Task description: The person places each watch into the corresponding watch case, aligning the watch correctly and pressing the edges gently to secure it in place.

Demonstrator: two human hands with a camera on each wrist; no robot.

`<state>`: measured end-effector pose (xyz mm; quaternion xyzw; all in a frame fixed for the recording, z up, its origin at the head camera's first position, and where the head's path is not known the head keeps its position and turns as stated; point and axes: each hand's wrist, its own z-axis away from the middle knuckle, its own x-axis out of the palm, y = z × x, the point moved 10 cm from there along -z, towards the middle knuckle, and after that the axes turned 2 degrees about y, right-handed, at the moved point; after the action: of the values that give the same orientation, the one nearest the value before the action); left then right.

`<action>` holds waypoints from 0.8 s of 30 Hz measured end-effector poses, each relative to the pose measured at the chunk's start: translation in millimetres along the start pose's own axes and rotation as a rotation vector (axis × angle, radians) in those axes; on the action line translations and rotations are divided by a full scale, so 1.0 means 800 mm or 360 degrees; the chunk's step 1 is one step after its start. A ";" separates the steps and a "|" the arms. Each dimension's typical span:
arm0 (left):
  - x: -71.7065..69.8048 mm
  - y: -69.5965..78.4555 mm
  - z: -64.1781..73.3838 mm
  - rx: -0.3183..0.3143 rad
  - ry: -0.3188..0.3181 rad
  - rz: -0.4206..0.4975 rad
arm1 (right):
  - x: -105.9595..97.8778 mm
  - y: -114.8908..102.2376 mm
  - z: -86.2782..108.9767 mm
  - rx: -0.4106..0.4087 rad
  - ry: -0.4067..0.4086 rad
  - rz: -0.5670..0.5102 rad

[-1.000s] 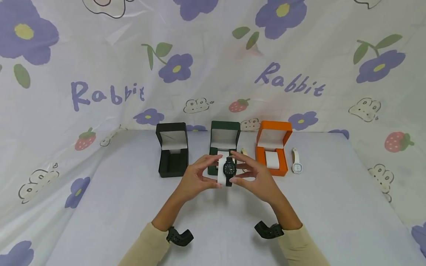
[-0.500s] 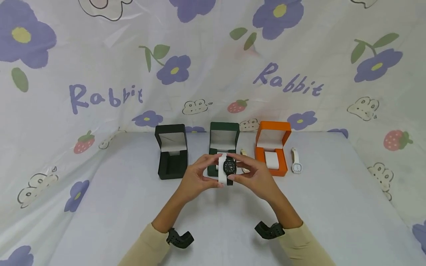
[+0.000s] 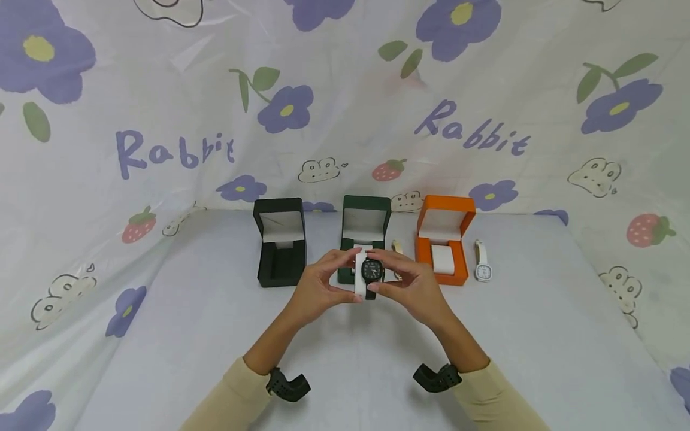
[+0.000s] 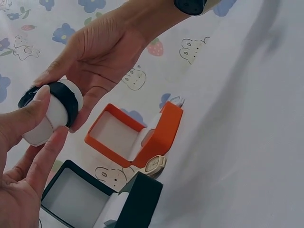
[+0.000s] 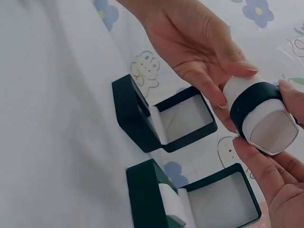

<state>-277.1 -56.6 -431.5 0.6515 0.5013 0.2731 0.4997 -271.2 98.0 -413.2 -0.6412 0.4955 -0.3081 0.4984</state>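
Note:
Both hands are raised in front of the boxes, around a white watch cushion (image 3: 360,282) with a black wristwatch (image 3: 372,271) strapped round it. The left hand (image 3: 319,286) grips the cushion's left end between thumb and fingers. On the other side, the right hand (image 3: 411,286) pinches the watch at the top and bottom of its dial. The dial faces up toward the head camera. In the right wrist view the black strap (image 5: 255,98) circles the cushion, whose flat end shows. Behind the hands stands an open dark green watch box (image 3: 366,206), its front partly hidden.
An open black watch box (image 3: 281,280) with a bare inside stands left. To the right is an open orange box (image 3: 450,205) holding a white cushion (image 3: 442,260). A gold watch (image 4: 153,164) lies between the green and orange boxes; a white-strapped watch (image 3: 482,263) lies far right.
The right hand's fingers have drawn in slightly, and the watch sits a little higher on the cushion. The left hand keeps its hold; the head view has shifted slightly.

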 end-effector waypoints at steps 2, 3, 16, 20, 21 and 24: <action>-0.001 0.000 0.000 -0.0013 0.0004 -0.0005 | 0.000 -0.002 -0.001 -0.0009 -0.0007 -0.0019; -0.001 0.000 0.000 -0.0019 0.0005 -0.0008 | 0.000 -0.003 -0.001 -0.0009 -0.0007 -0.0016; -0.002 0.000 -0.001 -0.0059 0.0003 0.0054 | 0.001 -0.015 -0.003 -0.0057 -0.0029 0.0175; -0.005 0.001 0.000 -0.0043 0.0026 0.0090 | 0.005 -0.017 -0.002 -0.0071 -0.0041 0.0234; -0.006 0.001 0.000 -0.0039 0.0030 0.0093 | 0.006 -0.016 -0.002 -0.0058 -0.0046 0.0253; -0.008 0.003 0.000 -0.0028 0.0033 0.0114 | 0.008 -0.011 0.000 0.0009 -0.0070 0.0300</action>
<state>-278.5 -62.5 -428.5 0.6617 0.4803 0.3019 0.4902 -265.9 92.1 -405.5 -0.5971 0.5416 -0.2470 0.5377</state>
